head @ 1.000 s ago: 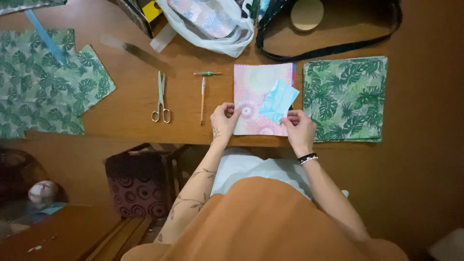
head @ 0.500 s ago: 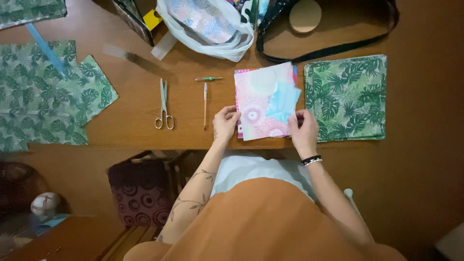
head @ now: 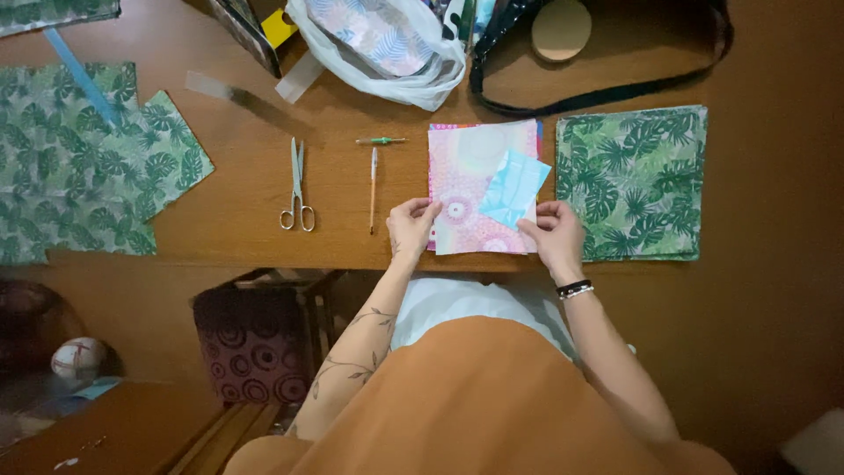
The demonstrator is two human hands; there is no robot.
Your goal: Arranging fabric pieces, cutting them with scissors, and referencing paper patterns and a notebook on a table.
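Both hands – left hand (head: 411,224), right hand (head: 552,233) – grip the pink paper stack (head: 479,189); plastic bag (head: 387,44) holds patterned sheets.

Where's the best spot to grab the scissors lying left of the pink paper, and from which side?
Judging by their pose, take the scissors at the finger loops, coming from the table's near edge. They lie flat and closed, blades pointing away from the person, loops nearest the edge. The left hand is the closer one; only the thin pen-like tool lies between, so a low reach over it should do.
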